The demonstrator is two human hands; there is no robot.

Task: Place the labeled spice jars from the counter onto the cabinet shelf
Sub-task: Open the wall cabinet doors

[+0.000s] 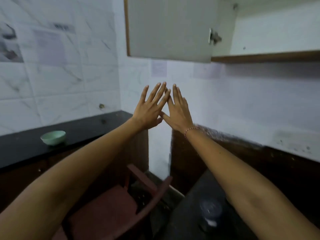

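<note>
Both arms out, left hand (150,110) & right hand (178,112) flat, fingers straight, index tips overlapping, holding nothing. Cabinet (259,57) door (170,28) open above. Green bowl (53,137) on black counter (20,149), left.

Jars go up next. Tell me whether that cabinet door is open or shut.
Open: the cabinet door is swung out, baring the white inside.

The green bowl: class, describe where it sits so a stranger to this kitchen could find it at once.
Start at the black counter running along the tiled wall on the left. The green bowl stands on it, well left of the left hand. It is the only pale green, round thing on that dark surface.
</note>
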